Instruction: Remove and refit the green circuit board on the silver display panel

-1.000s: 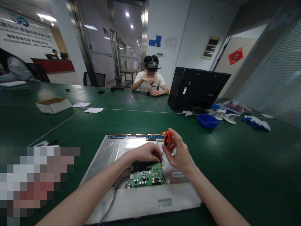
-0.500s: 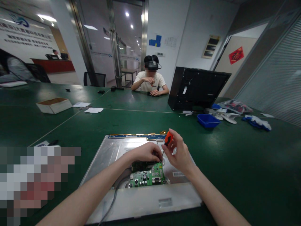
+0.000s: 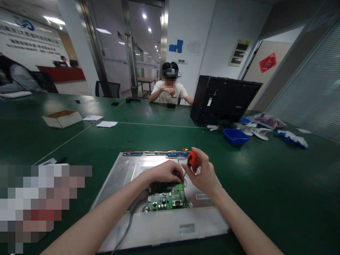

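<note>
A metal display panel (image 3: 122, 177) lies on the green table, a green circuit board (image 3: 170, 199) on its middle. In my right hand (image 3: 203, 173) is an orange and black screwdriver (image 3: 192, 158), its shaft slanting down to the board's upper right corner. My left hand (image 3: 170, 171) is bent over the board's top edge, fingertips together beside the screwdriver tip; whatever they may pinch is hidden. A grey cable (image 3: 129, 223) runs from the board over the panel's lower left. Along the panel's far edge is a blue circuit strip (image 3: 148, 154).
Beyond the panel, a blue tray (image 3: 236, 136) and a black monitor (image 3: 225, 101) stand at the right, with gloves (image 3: 292, 138) farther right. An open box (image 3: 62, 119) and papers (image 3: 106, 124) are at the left. A person (image 3: 170, 86) sits across the table.
The orange screwdriver handle has turned and tilted slightly in my right hand. My left hand has stayed at the board. Across the table, the person's one hand has moved towards the monitor.
</note>
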{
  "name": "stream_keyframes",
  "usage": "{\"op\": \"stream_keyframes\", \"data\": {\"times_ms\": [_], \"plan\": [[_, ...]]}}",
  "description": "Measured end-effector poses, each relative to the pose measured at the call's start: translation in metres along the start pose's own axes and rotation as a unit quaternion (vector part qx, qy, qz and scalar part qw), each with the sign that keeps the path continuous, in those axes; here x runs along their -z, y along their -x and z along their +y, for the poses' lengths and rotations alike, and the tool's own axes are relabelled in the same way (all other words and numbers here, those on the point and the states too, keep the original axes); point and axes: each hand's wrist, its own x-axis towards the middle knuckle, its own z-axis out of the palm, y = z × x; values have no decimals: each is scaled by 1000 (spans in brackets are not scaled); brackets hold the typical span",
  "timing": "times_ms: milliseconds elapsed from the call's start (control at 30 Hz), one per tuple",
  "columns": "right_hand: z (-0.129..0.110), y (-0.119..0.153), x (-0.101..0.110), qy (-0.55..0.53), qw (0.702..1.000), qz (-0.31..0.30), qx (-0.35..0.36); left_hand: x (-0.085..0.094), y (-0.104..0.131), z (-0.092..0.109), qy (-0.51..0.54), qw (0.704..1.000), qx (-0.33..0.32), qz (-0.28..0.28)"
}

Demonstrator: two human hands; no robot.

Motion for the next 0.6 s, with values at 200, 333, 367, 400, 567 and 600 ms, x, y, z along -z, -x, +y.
{"op": "stream_keyframes", "data": {"times_ms": [200, 333, 367, 400, 567, 600], "plan": [[-1, 0, 2, -15, 1000, -22, -1, 1, 0, 1, -10, 1000, 0, 4], [-5, -2, 4, -42, 998, -40, -6, 1, 1, 3, -13, 1000, -1, 4], [-5, -2, 4, -42, 998, -39, -10, 1, 1, 3, -14, 1000, -2, 3], [-6, -3, 4, -39, 999, -35, -13, 1, 1, 4, -15, 1000, -2, 2], [-3, -2, 1, -12, 1000, -7, -9, 1, 1, 2, -17, 1000, -4, 4], [-2, -1, 1, -7, 1000, -4, -9, 1, 1, 2, -14, 1000, -5, 3]]}}
